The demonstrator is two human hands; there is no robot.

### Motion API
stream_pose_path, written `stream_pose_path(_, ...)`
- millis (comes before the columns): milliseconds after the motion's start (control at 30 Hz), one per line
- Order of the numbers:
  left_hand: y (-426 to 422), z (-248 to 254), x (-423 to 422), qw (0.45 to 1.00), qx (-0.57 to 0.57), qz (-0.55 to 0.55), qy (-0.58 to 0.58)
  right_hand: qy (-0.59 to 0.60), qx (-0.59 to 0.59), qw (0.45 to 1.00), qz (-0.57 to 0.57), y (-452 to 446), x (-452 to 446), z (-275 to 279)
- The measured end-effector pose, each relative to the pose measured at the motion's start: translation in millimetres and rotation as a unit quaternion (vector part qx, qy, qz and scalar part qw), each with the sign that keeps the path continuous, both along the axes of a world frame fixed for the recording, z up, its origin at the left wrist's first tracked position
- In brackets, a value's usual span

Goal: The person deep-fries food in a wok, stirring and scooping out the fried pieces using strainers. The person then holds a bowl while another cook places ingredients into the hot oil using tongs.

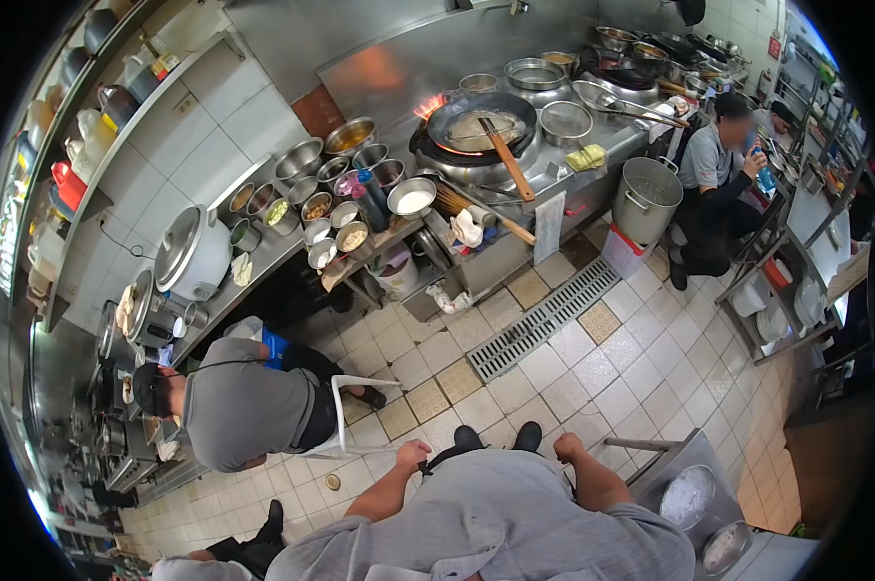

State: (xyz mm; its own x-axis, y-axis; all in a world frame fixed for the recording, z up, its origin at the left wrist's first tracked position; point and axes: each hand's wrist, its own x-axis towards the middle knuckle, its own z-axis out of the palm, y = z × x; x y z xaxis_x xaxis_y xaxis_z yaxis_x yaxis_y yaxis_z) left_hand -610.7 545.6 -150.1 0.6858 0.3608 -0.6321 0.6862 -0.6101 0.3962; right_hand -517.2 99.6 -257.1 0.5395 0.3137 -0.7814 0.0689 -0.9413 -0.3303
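Observation:
My left hand (414,454) hangs at my side, fingers curled in a loose fist, beside the dark cloth at my waist. No object shows in it. On the other side, my right hand (569,447) is also curled closed, with nothing visible in it, apart from the nearby metal table (641,479). Both hands are over the tiled floor, far from the stove. Ahead, a wok (457,108) with liquid sits over flames on a burner, and a wooden-handled utensil (507,160) leans across its rim.
A person in grey (253,402) sits on a white chair (338,416) at my left. Another person (718,155) sits at the far right by a large pot (645,194). A floor drain (544,318) crosses the floor ahead. Bowls of ingredients (331,208) line the counter.

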Motion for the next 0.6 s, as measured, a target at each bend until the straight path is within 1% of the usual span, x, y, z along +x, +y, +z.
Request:
stream_pose_path(67, 1, -4, 2, 1.0, -0.004, 0.004, 0.005, 0.031, 0.0, 0.994, -0.101, -1, -4, -27)
stream_pose_path(167, 1, -6, 6, 1.0, -0.003, 0.003, 0.005, 0.04, -0.025, 0.999, -0.012, -2, 0, -22)
stream_pose_path(267, -2, 0, 9, 1.0, 0.015, -0.015, -0.006, 0.011, -0.009, 1.0, 0.026, -5, 0, -25)
stream_pose_path(300, -2, 0, 9, 1.0, 0.009, -0.011, -0.007, -0.028, -0.017, 0.995, 0.096, -6, -1, -25)
stream_pose_path(367, -2, -1, 9, 1.0, -0.002, -0.005, -0.008, -0.104, -0.034, 0.966, 0.236, -8, -1, -26)
stream_pose_path(467, -8, 16, 14, 1.0, -0.01, 0.009, 0.014, -0.007, -0.025, 0.997, 0.067, -6, 2, -18)
stream_pose_path(500, -9, 16, 14, 1.0, -0.009, 0.009, 0.007, 0.032, -0.02, 0.999, -0.033, -6, 3, -16)
stream_pose_path(533, -10, 16, 14, 1.0, -0.007, 0.01, 0.0, 0.071, -0.015, 0.988, -0.133, -4, 4, -14)
stream_pose_path(567, -10, 16, 12, 1.0, -0.006, 0.01, -0.007, 0.11, -0.01, 0.967, -0.231, -3, 4, -12)
stream_pose_path(600, -9, 14, 11, 1.0, -0.002, 0.002, -0.019, 0.015, 0.015, 0.998, -0.051, -6, 4, -5)
